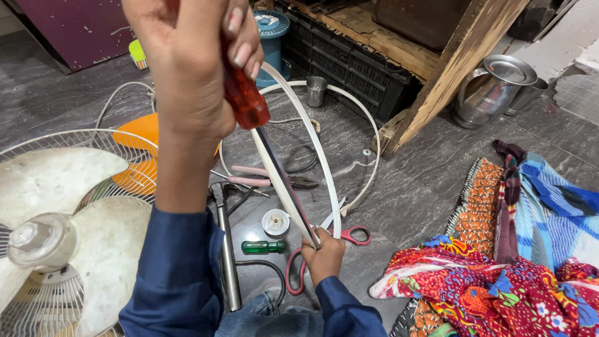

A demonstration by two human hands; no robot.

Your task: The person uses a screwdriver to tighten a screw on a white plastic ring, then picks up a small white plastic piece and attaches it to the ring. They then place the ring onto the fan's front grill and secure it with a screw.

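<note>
A red-handled screwdriver is being gripped in the closed left hand, its tip being pressed against a white plastic ring pinched by the closed right hand.

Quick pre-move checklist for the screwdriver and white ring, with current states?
1. Left hand grips the red screwdriver handle: ok.
2. Right hand holds the white ring where the screwdriver tip meets it: ok.
3. Tip seated in a screw or slot: cannot tell, the right hand hides it.
4. Right fingers away from the tip: not ok, they wrap right around it.
5. Floor under the hands free of tools: not ok, scissors, pliers and a green screwdriver lie there.
6. Fan apart from the ring: ok, it sits off to the left.
</note>
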